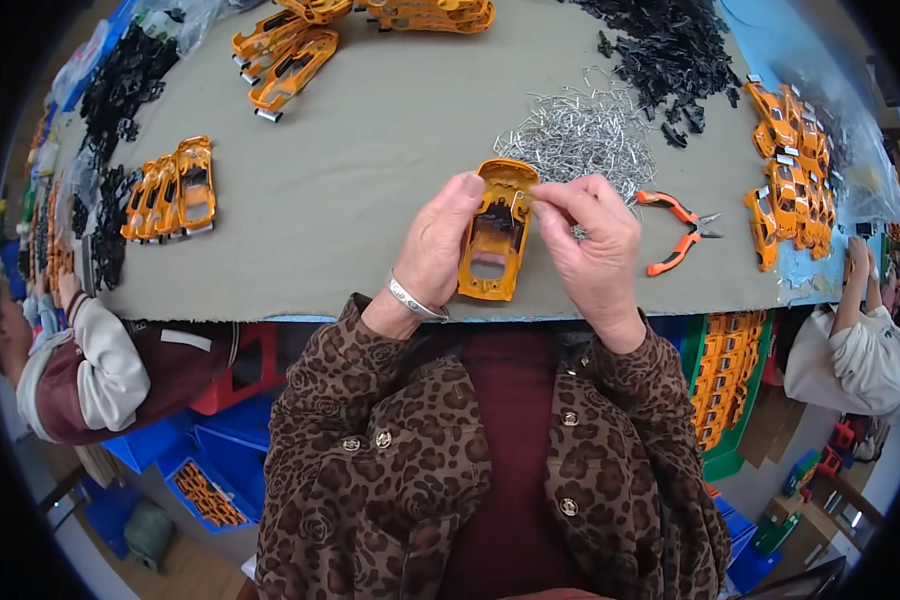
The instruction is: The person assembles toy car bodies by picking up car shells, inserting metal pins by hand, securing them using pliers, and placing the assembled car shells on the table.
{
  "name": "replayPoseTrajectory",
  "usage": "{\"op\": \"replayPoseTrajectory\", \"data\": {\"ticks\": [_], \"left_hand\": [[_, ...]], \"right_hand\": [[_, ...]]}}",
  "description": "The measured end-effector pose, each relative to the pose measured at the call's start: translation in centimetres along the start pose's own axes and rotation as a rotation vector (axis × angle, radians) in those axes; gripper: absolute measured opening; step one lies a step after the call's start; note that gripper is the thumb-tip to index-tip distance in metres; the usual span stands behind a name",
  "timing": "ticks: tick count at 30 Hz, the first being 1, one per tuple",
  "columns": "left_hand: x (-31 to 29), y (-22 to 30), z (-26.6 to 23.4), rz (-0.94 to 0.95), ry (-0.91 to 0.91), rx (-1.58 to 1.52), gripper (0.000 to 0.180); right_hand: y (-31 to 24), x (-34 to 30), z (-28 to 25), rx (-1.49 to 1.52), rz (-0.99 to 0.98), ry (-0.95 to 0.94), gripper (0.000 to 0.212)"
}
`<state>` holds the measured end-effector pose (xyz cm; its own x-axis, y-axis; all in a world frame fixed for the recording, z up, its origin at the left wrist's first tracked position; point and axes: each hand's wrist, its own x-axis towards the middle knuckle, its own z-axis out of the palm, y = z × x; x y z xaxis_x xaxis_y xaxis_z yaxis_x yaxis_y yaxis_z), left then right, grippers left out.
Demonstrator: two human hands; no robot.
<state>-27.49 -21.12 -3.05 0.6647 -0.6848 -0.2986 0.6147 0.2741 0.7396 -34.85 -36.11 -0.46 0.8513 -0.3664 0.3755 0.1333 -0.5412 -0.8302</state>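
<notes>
Near the table's front edge my left hand (436, 242) grips an orange toy car body (508, 278) by its left side, with the hollow underside facing up. Black and clear parts show inside the shell. My right hand (595, 240) is closed in a pinch at the shell's upper right, on a thin bent metal wire (517, 203) that reaches into the body. Just beyond that hand lies a heap of bent silver wires (580, 125). Orange-handled pliers (682, 232) rest spread apart to the right of it.
Orange car bodies stand at left (175, 190), at the far side (292, 68) and at right (795, 175). Black plastic parts (670, 55) are piled at the back right. A green crate of car bodies (732, 375) is below the table. Co-workers sit at both sides.
</notes>
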Motion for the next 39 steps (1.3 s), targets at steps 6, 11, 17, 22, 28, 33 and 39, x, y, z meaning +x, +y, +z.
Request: {"op": "replayPoseTrajectory", "data": {"ticks": [6,11,17,22,28,33,39], "left_hand": [[-0.2,-0.5,0.4,0.068,0.013,0.121,0.032],[-0.2,-0.6,0.4,0.089,0.009,0.197,0.033],[0.1,-0.8,0.5,0.101,0.014,0.220,0.036],[0.0,-0.6,0.9,0.093,0.022,0.217,0.038],[-0.2,-0.7,1.2,0.155,0.037,0.203,0.033],[0.6,-0.4,1.0,0.181,0.000,0.371,0.032],[2.3,-0.3,1.5,0.301,0.047,0.757,0.030]], "right_hand": [[-0.6,-0.1,0.6,-0.165,-0.075,0.027,0.018],[-0.7,-0.1,0.6,-0.202,-0.050,0.030,0.018],[-0.4,-0.1,0.7,-0.194,-0.022,0.046,0.018],[-0.3,-0.4,0.9,-0.226,-0.044,0.076,0.018],[-0.1,-1.3,1.2,-0.196,-0.037,0.063,0.018],[-0.3,-2.1,0.9,-0.216,-0.078,0.026,0.022],[0.3,-2.4,-0.9,-0.460,-0.351,-0.083,0.031]]}}
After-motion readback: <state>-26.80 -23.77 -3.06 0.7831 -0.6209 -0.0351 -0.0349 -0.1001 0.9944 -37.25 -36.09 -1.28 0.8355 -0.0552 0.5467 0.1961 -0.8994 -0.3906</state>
